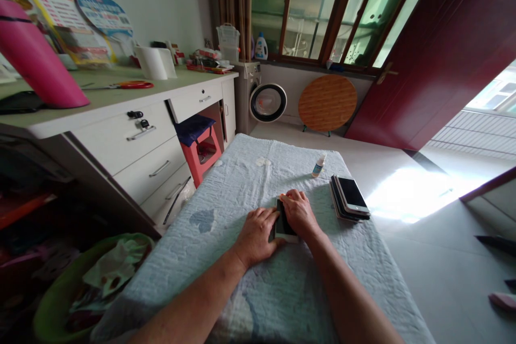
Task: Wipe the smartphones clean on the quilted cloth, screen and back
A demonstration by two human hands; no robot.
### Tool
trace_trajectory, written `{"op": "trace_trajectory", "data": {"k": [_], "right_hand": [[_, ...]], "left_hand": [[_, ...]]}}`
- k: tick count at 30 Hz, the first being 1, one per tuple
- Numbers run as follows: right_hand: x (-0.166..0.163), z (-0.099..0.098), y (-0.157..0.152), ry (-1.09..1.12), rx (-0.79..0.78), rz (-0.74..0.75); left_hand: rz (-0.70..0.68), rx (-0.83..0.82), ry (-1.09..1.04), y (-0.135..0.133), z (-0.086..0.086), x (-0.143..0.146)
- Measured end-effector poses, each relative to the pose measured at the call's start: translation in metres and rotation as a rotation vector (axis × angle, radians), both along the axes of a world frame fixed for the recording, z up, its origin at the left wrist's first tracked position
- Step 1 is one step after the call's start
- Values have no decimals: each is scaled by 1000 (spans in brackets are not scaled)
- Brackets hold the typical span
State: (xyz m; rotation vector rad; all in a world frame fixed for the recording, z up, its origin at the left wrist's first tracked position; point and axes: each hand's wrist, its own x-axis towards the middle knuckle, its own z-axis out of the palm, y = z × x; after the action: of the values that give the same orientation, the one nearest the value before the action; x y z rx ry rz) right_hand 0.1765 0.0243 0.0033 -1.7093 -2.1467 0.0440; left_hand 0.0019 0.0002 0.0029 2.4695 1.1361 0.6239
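A phone (283,226) with a dark screen lies on a pale blue cloth (250,183) that covers a low table. My left hand (258,234) rests against the phone's left edge with its fingers curled over it. My right hand (299,212) lies on top of the phone's right side, fingers together and pressed down near the top end. A stack of several phones (350,197) sits on the cloth to the right of my hands. A small bottle (318,166) with a blue label stands beyond them.
A white desk with drawers (133,134) runs along the left, with a red stool (199,145) under it. A green basket of cloths (97,279) sits at lower left. A washing machine (262,99), a round wooden tabletop (327,103) and a dark red door (435,54) stand at the back.
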Motion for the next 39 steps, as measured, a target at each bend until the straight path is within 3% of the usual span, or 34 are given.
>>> {"op": "trace_trajectory", "data": {"k": [12, 22, 39], "right_hand": [[-6, 1, 1, 61, -42, 66], [5, 13, -20, 163, -155, 295], [7, -3, 5, -24, -52, -60]], "left_hand": [[-20, -28, -56, -1, 0, -1], [18, 21, -194, 2, -15, -3], [13, 6, 30, -2, -2, -1]]}}
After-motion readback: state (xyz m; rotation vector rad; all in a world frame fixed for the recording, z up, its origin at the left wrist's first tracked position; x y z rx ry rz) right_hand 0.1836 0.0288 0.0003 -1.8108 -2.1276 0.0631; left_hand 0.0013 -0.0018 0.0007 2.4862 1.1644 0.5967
